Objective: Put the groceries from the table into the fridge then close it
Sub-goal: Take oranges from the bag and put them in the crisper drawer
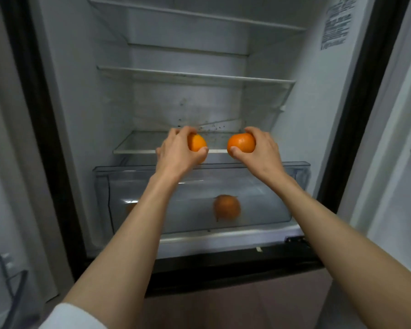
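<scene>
Holding one orange in each hand, I reach into the open fridge (81,96). My left hand (176,155) has its fingers wrapped around the left orange (197,143); my right hand (262,155) grips the right orange (241,143). Both hover just above the lowest shelf (138,144). Another orange (227,207) lies in the clear drawer (294,176) below.

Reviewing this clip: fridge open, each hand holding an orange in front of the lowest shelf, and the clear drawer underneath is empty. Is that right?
Not quite. The head view shows the clear drawer already holds an orange fruit. The rest stands: the left hand and right hand each hold an orange in front of the lowest shelf.
</scene>
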Demonstrator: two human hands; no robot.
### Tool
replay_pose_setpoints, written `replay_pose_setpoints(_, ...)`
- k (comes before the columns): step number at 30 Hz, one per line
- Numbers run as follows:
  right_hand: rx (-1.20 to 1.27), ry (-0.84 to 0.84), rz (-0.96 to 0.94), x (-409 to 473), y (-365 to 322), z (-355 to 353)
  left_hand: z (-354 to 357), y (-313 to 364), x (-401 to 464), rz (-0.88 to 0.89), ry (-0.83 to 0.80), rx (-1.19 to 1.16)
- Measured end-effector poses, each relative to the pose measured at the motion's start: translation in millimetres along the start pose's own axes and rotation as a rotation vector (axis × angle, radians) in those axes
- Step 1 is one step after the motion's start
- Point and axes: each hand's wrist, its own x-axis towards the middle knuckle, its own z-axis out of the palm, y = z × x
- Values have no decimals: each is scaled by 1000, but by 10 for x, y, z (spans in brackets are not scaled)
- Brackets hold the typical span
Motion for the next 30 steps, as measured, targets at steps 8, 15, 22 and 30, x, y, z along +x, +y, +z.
replay_pose_setpoints(8,-125,-204,82,370,361,145,261,-179,240,-79,-81,172)
replay_pose_setpoints(15,-449,-476,132,499,409,169,284,-216,345,-207,-333,333)
replay_pose_setpoints(22,-529,-421,103,415,427,175,328,-228,332,-249,-347,462)
replay_pose_setpoints(30,-571,-240,-130,174,535,159,363,-191,-177,65,-17,671)
